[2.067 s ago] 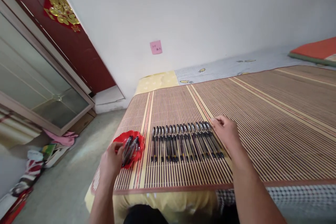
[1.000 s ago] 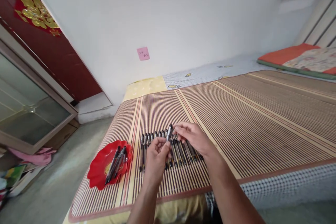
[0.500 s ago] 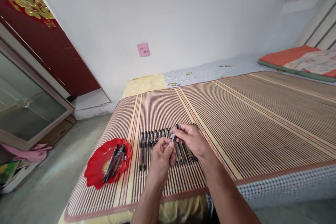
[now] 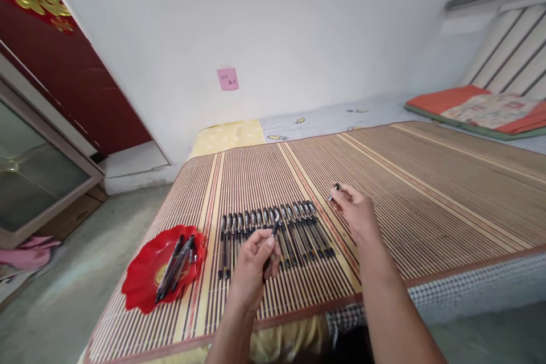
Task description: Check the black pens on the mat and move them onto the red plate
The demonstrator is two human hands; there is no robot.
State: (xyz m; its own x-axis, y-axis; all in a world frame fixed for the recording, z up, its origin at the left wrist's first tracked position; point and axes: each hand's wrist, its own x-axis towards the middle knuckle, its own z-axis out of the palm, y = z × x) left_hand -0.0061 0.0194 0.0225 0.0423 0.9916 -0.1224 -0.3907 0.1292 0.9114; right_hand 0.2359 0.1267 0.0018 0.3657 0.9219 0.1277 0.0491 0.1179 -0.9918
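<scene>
My left hand is closed around an uncapped pen, its tip end pointing up and away from me. Off to the right, above the mat, my right hand pinches a small dark pen cap between thumb and fingers. Beneath and beyond my left hand lies a row of black capped pens, side by side on the striped mat. The left hand hides the lower part of several of them.
Left of the row stands a red scalloped dish with several pens in it. The mat covers a bed against a white wall, where a pink note is stuck. Folded orange bedding lies at the far right.
My hands have come apart: the right has moved away to the right with the cap, while the left keeps the pen. More of the row shows now. The view has shifted slightly.
</scene>
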